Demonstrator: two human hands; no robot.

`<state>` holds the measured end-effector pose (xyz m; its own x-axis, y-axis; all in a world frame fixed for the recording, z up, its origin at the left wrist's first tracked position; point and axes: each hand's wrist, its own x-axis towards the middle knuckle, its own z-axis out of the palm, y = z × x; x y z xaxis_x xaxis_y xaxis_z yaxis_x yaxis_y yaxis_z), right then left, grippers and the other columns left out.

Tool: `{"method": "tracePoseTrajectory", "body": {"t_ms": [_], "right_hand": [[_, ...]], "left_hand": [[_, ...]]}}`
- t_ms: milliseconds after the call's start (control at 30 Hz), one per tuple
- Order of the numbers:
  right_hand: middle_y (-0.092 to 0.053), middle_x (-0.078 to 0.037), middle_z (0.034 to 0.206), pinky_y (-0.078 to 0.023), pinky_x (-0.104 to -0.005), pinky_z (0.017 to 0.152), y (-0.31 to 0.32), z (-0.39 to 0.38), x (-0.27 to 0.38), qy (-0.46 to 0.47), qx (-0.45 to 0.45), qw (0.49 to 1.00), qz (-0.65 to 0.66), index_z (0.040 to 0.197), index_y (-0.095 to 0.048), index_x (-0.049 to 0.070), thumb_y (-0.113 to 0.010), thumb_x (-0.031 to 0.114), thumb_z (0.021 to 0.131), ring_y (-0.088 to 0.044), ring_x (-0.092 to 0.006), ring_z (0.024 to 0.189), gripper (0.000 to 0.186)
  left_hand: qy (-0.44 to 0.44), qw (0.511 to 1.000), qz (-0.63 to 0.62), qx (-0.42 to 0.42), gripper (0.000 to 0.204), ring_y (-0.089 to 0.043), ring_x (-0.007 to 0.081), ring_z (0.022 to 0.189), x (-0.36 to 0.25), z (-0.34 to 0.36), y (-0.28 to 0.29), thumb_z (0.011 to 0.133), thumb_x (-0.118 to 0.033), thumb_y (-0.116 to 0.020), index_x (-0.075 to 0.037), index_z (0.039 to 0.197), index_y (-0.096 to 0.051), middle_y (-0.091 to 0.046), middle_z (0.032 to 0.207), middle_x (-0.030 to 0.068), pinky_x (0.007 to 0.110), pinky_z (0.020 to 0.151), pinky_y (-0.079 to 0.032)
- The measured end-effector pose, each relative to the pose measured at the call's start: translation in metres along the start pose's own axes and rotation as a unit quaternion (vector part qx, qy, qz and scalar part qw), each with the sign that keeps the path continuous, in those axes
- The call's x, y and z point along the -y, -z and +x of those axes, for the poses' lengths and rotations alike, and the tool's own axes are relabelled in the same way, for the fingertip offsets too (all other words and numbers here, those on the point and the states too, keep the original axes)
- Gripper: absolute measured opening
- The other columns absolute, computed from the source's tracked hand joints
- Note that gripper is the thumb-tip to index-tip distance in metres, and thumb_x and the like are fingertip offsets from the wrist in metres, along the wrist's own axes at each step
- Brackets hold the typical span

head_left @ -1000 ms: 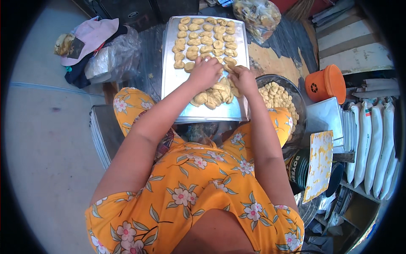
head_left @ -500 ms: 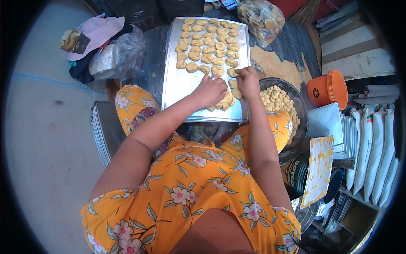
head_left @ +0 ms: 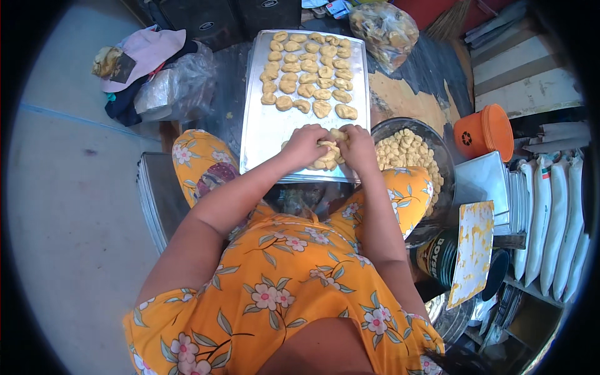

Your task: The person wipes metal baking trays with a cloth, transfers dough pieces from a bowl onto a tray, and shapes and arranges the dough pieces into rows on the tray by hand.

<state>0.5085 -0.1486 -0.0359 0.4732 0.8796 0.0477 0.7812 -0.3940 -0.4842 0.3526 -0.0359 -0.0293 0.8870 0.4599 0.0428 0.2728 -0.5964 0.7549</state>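
Observation:
A metal tray (head_left: 255, 134) lies in front of me on top of stacked trays, with several rows of flattened yellowish dough pieces (head_left: 306, 78) over its upper part. A small heap of dough (head_left: 326, 161) sits low on the tray. My left hand (head_left: 304, 144) is closed on dough in that heap, its fingers curled. Just to its right, my right hand (head_left: 357, 145) is closed on a piece of dough at the heap's upper right; its fingertips are partly hidden.
At right are a dark basin (head_left: 440, 144) of small dough pieces, an orange bucket (head_left: 484, 131), propped trays (head_left: 475, 175), a stained board (head_left: 469, 253) and white sacks (head_left: 544, 225). Plastic bags (head_left: 382, 34), a pink hat (head_left: 140, 47) and dark cases (head_left: 206, 15) lie around the tray.
Another piece now rests at the right end of the lowest row. Both hands have moved down toward me to the heap, which looks smaller than one second ago.

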Motion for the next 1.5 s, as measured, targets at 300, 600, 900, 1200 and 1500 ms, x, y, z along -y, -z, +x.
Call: {"method": "tracePoseTrajectory", "body": {"t_ms": [300,600,900,1200,1500], "right_hand": [[-0.061,-0.019,0.103,-0.049,-0.0424,0.086,0.004,0.034,-0.01,-0.046,-0.157,0.981,0.107,0.107,-0.064,0.005,-0.072,0.019,0.076,-0.06,-0.0369,0.098,0.035],[-0.062,-0.015,0.105,-0.048,-0.0452,0.086,-0.008,0.05,-0.008,-0.024,-0.141,0.987,0.079,0.105,-0.066,0.008,-0.068,0.014,0.077,-0.06,-0.0354,0.097,0.029],[-0.062,-0.005,0.099,-0.038,-0.0422,0.091,-0.025,0.067,0.038,0.095,-0.06,0.991,-0.078,0.102,-0.07,0.016,-0.074,0.022,0.073,-0.055,-0.0266,0.103,0.03],[-0.061,-0.002,0.103,-0.037,-0.0425,0.09,-0.037,0.071,0.065,0.15,-0.072,0.985,-0.035,0.113,-0.067,0.02,-0.075,0.026,0.075,-0.054,-0.0243,0.104,0.039],[-0.06,-0.003,0.108,-0.037,-0.0421,0.09,-0.03,0.066,0.06,0.156,-0.044,0.986,-0.046,0.125,-0.061,0.023,-0.074,0.022,0.076,-0.054,-0.0232,0.104,0.05]], "left_hand": [[-0.058,0.993,-0.103,-0.011,0.023,-0.058,0.0282,0.101,0.021,-0.011,0.036,0.083,-0.02,-0.071,-0.004,0.099,-0.071,-0.064,0.099,0.0104,0.038,0.089,-0.046],[0.037,0.967,0.165,-0.192,0.038,-0.048,0.0299,0.123,0.052,-0.016,0.067,0.083,-0.015,-0.068,-0.011,0.12,-0.062,-0.055,0.127,0.0112,0.047,0.101,-0.034],[0.079,0.972,0.127,-0.181,0.05,-0.045,0.0315,0.128,0.096,-0.007,0.064,0.084,-0.018,-0.068,-0.01,0.131,-0.054,-0.048,0.137,0.0125,0.049,0.106,-0.032],[0.059,0.957,0.132,-0.253,0.052,-0.042,0.0335,0.13,0.096,0.005,0.071,0.089,-0.027,-0.064,-0.007,0.135,-0.051,-0.043,0.14,0.019,0.047,0.107,-0.032],[0.104,0.929,-0.249,-0.253,0.065,-0.022,0.03,0.147,0.112,0.057,0.084,0.103,-0.045,-0.037,-0.003,0.152,-0.025,-0.024,0.158,0.0186,0.036,0.118,-0.018]]}}
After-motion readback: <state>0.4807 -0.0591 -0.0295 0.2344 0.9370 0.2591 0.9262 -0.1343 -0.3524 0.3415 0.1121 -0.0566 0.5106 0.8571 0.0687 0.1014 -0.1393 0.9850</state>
